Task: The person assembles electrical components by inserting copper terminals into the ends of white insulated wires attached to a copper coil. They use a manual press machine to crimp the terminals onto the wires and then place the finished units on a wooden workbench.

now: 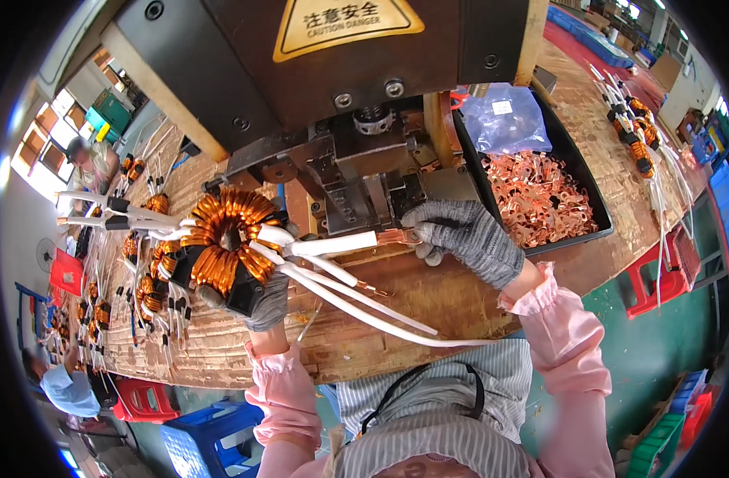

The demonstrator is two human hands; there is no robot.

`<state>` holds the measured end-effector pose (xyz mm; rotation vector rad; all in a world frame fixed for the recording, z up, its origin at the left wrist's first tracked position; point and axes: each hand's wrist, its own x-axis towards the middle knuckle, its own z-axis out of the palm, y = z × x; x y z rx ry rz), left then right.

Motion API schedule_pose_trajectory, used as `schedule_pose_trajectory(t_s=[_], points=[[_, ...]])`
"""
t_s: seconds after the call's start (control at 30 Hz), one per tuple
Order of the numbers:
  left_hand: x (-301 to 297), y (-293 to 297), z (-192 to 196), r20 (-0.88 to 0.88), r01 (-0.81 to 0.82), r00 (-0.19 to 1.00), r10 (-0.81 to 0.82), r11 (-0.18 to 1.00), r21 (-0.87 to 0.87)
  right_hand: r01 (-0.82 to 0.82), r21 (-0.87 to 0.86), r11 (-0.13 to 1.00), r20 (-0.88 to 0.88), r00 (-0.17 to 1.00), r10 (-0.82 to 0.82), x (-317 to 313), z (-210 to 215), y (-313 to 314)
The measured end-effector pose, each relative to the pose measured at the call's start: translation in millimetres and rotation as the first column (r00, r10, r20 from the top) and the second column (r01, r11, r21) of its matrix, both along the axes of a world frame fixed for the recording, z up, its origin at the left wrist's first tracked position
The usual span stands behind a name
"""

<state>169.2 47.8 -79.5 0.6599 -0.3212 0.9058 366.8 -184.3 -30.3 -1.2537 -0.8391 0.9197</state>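
Note:
My left hand (267,307), in a grey knit glove, is closed around the lower side of a toroidal copper coil (231,239). White sleeved leads run out of the coil on both sides. At the end of one thick white lead (337,244) the bare copper strands (390,237) stick out. My right hand (464,239), gloved too, pinches the tip of these strands; whether a copper terminal is also between the fingers is hard to make out. Just behind the lead stands the die area of a dark press (363,191). Other white leads (380,307) hang loose toward me.
A black tray (599,231) of copper terminals (536,199) and a clear plastic bag (504,119) sits right of the press. More coils lie on the worn wooden bench at left and far right (639,143). Stools (209,438) stand below. Two people are at the left.

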Motion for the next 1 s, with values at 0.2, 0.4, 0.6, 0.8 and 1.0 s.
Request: schedule_pose_trajectory(t_s=[0.2,0.4,0.6,0.8,1.0], points=[[4.1,-2.0,-8.5,-0.258,-0.581,0.677,0.689,0.716,0.388,0.023,0.067,0.997,-0.009,1.000,-0.023,8.8,-4.1,14.9],[8.7,5.8,-10.7,-0.243,-0.607,0.631,0.736,0.664,0.436,0.029,0.063,0.998,-0.007,1.000,-0.028,14.9,-4.7,25.2],[8.1,10.9,3.2,-0.136,-0.145,0.978,0.156,0.986,0.084,0.043,0.106,0.993,-0.059,0.998,-0.037,20.3,-6.0,33.5],[11.6,10.7,2.1,-0.178,-0.099,0.977,0.115,0.991,0.095,0.083,0.099,0.992,-0.079,0.994,-0.075,23.3,-7.1,37.8],[11.5,7.9,6.8,-0.193,-0.136,0.971,0.143,0.990,0.047,0.116,0.112,0.987,-0.055,0.992,-0.110,21.8,-5.3,40.9]])
